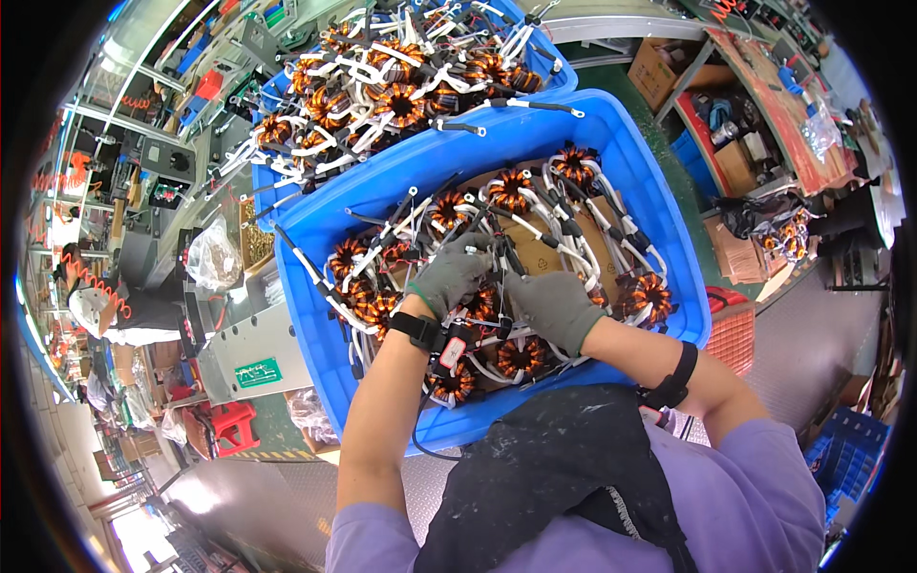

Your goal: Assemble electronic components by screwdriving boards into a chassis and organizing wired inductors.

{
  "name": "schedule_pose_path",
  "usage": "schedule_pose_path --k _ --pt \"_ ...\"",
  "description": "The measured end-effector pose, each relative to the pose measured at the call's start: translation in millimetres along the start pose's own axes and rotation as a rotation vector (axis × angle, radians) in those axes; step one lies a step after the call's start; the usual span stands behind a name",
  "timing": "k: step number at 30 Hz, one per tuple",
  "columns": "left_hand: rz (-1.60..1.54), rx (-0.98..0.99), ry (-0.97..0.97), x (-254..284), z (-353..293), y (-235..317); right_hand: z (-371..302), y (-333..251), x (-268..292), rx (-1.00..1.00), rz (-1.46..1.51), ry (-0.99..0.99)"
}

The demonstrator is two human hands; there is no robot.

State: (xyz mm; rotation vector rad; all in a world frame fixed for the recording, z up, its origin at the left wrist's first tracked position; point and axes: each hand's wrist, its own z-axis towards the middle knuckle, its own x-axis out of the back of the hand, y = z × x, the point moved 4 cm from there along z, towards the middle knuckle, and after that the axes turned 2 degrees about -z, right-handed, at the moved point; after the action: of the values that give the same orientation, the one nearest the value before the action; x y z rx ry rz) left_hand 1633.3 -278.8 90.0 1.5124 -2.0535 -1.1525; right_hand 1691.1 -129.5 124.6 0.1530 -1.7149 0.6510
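Observation:
Both my hands wear grey gloves and reach into a blue plastic bin (304, 315) of copper-wound toroidal coils with black and white leads. My left hand (453, 274) is closed around black and white coil leads (501, 250) near the bin's middle. Close by on the right, my right hand (556, 307) has its fingertips pressed together at the same bunch of leads; what lies between them is hidden. One coil (480, 304) shows partly below my hands, and another coil (521, 357) lies nearer to me. At the far side rests a coil (509, 191) on brown cardboard (531, 250).
Behind this bin, a second blue bin (564, 72) is heaped with similar coils (401, 103). A grey workbench (253, 344) with a clear plastic bag (213, 258) adjoins on the left. A red crate (731, 334) stands at the right, below a cluttered shelf (764, 95). Another person (143, 306) is far left.

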Motion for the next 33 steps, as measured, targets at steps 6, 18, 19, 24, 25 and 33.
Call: schedule_pose_path --k 6,18,19,24,25,33 --pt "-0.004 -0.004 0.008 -2.5 -3.7 -0.1 11.4 29.5 25.1 -0.038 -0.049 0.266" --pt "-0.128 0.026 0.0 -7.3 -10.9 2.4 32.1 57.5 -13.7 -0.399 1.212 0.065" --pt "-0.13 0.026 0.001 -6.8 -11.4 2.5 32.7 56.4 -14.2 -0.409 1.289 0.052" --pt "-0.127 -0.011 -0.005 -8.3 -15.9 5.7 36.4 52.7 -12.6 -0.446 1.293 0.102" --pt "-0.127 -0.013 -0.003 -8.6 -15.5 6.0 37.0 54.3 -15.0 -0.466 1.299 0.09" --pt "-0.061 0.008 -0.008 -6.7 -15.1 4.4 36.1 48.0 -8.4 -0.473 1.343 -0.06"
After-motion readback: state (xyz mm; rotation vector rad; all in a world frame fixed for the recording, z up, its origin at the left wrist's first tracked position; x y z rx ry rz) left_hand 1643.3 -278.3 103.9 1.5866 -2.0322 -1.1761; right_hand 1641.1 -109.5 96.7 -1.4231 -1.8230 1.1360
